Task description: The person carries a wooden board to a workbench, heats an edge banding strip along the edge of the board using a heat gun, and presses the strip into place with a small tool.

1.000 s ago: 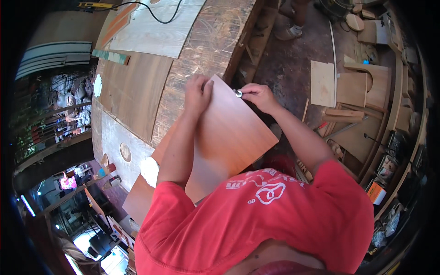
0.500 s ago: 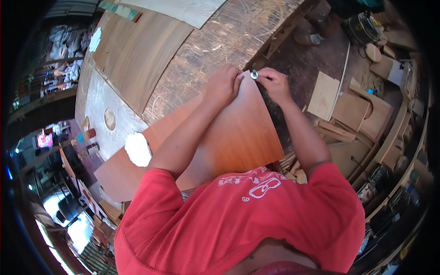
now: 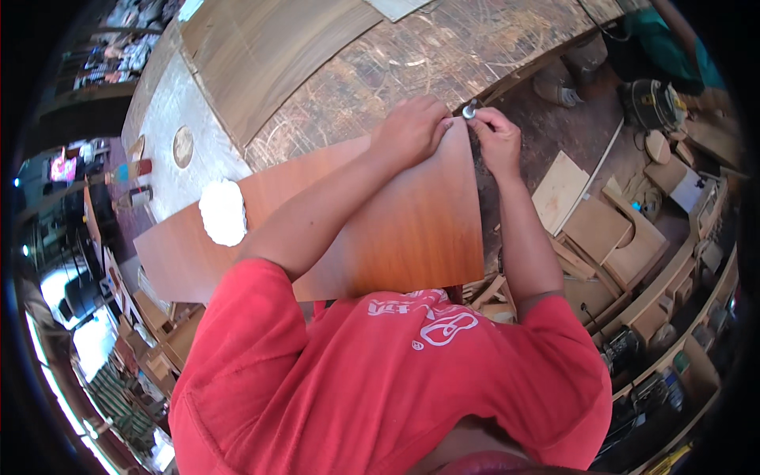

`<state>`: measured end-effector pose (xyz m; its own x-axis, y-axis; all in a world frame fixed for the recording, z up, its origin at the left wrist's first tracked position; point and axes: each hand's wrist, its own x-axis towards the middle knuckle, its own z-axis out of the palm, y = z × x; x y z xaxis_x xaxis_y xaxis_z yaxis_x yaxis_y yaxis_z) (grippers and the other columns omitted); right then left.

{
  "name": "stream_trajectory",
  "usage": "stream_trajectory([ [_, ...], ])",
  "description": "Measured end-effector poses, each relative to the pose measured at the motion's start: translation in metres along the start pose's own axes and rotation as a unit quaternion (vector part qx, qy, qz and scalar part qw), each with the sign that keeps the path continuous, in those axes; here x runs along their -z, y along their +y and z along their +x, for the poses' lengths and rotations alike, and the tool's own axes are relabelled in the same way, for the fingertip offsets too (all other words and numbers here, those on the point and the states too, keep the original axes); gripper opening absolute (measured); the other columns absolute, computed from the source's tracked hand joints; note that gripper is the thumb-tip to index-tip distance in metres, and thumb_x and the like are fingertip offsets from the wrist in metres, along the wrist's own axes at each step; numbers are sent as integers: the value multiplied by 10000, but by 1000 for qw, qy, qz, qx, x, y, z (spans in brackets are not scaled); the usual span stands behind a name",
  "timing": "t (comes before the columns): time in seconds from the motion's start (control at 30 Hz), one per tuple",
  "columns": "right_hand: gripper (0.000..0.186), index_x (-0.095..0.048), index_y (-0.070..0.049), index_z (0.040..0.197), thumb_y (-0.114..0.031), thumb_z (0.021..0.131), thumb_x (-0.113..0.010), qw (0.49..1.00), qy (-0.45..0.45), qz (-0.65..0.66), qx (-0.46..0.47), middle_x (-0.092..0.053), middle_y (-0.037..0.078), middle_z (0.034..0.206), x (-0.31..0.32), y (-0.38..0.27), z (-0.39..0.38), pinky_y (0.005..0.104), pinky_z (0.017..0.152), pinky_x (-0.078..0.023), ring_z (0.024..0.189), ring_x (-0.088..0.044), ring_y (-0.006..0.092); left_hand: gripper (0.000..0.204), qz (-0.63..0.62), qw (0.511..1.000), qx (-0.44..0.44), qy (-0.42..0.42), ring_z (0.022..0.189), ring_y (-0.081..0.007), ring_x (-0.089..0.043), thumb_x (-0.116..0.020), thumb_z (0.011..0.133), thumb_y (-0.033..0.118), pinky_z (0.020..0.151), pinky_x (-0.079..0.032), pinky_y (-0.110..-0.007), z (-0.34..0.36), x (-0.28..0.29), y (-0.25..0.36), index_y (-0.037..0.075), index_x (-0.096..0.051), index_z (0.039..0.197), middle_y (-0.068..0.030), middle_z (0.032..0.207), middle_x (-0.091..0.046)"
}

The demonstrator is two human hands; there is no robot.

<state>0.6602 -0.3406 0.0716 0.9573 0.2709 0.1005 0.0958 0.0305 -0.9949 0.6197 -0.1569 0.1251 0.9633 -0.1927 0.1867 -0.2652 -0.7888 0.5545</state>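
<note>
A large reddish-brown wooden panel lies across the bench corner, its near edge by my red shirt. My left hand rests on its far edge near the narrow corner, fingers bent and pressed together over that edge. Just beyond the corner, my right hand pinches a small metal tool with a shiny round end, held against or very close to the panel's side edge. The tool's exact kind is too small to make out. A crumpled white cloth lies on the panel's left part.
The scratched workbench carries a brown wood sheet and a grey-white board with a round mark. On the floor at right are wood offcuts and a dark round container. Part of another person in green shows at upper right.
The view has shifted, so bench and panel sit differently in it. Both hands stay by the same corner, and the metal tool in my right hand is now tilted differently.
</note>
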Motion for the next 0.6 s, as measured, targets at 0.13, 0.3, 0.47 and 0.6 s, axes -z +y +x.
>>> stream_trajectory([
  [0.13, 93, -691, 28, 900, 44, 811, -670, 1000, 4, -7, 9, -660, 55, 854, 2, 6, -3, 233, 729, -464, 802, -602, 111, 179, 4, 1000, -4, -3, 933, -319, -569, -564, 901, 240, 831, -447, -421, 2, -1, -4, 66, -602, 915, -124, 920, -595],
  [0.3, 78, -685, 23, 895, 27, 820, -667, 1000, -5, -30, -2, -659, 54, 855, 3, 1, -2, 241, 738, -467, 810, -605, 110, 178, 9, 1000, 15, -19, 937, -322, -570, -566, 898, 238, 834, -446, -428, 0, -3, -4, 66, -601, 925, -125, 926, -600],
  [0.47, 65, -667, 33, 872, 38, 809, -657, 998, -20, -64, -17, -661, 74, 853, 12, 4, -35, 247, 737, -470, 808, -615, 133, 166, 13, 1000, 3, -6, 940, -325, -574, -572, 893, 228, 825, -453, -428, 0, -5, -5, 69, -605, 924, -126, 929, -607],
  [0.6, 78, -670, 26, 871, 54, 800, -650, 998, -6, -56, -4, -661, 79, 834, 9, 0, -23, 256, 731, -476, 802, -622, 145, 157, 2, 1000, 2, -4, 906, -336, -583, -577, 888, 212, 805, -461, -435, 1, -2, -1, 59, -611, 905, -133, 905, -608],
])
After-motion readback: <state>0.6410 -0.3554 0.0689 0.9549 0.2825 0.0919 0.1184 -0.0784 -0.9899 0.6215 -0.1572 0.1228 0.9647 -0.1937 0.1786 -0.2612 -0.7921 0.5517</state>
